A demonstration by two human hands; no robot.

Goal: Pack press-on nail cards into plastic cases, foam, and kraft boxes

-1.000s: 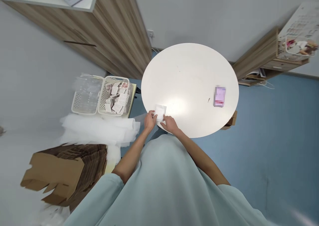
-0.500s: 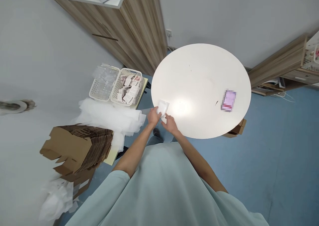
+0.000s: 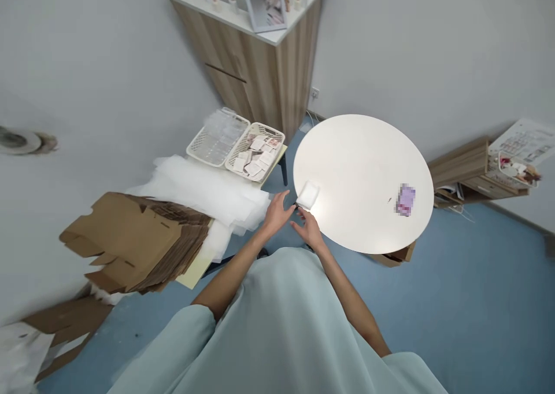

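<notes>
A small white packet (image 3: pixel 308 195), wrapped in what looks like foam sheet, lies on the round white table (image 3: pixel 364 162) close to its left edge. My left hand (image 3: pixel 277 213) hovers just left of the packet, thumb and fingers apart, holding nothing. Below the packet, near the table's edge, is my right hand (image 3: pixel 309 229), also with fingers spread and nothing in it. Between the fingertips shows a small dark spot that I cannot make out. Left of my left hand lies a pile of white foam sheets (image 3: pixel 208 188).
A stack of flat cardboard boxes (image 3: pixel 130 238) stands at the left. Behind the foam sit a basket of cards (image 3: pixel 255 157) and a basket of clear plastic pieces (image 3: pixel 217 136). A blurred purple item (image 3: pixel 406 200) lies on the table's right. A wooden cabinet (image 3: pixel 260 76) stands behind.
Both hands have let go of the white packet and drawn back from it; it now lies on the table. The view has tilted up and shifted left.
</notes>
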